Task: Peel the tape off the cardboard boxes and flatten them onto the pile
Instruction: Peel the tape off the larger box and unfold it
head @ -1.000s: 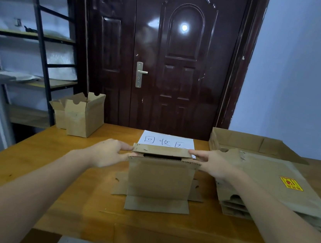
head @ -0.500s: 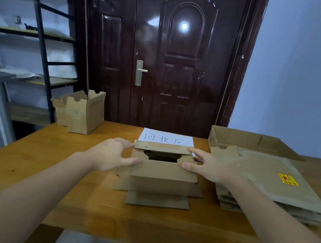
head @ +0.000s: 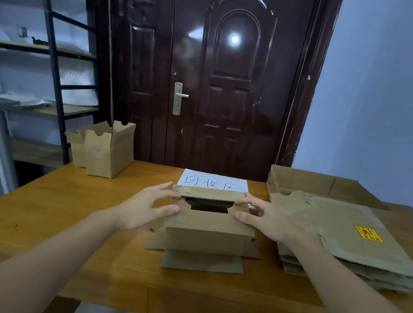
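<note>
box (head: pixel 208 230) pressed lower; fingers (head: pixel 167 210) pinch its top corners.

Matt brown cardboard box (head: pixel 208 232) on smooth varnished wooden table (head: pixel 64 206); glossy door (head: pixel 210 73).

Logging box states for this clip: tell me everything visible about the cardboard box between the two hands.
The box is plain brown cardboard, partly squashed, sitting mid-table in front of a paper sign. Its top gapes with a dark opening; bottom flaps splay flat on the wood. The left hand and right hand take its top corners, thumbs on the near panel, fingers on the far flap. No tape is visible.
</note>
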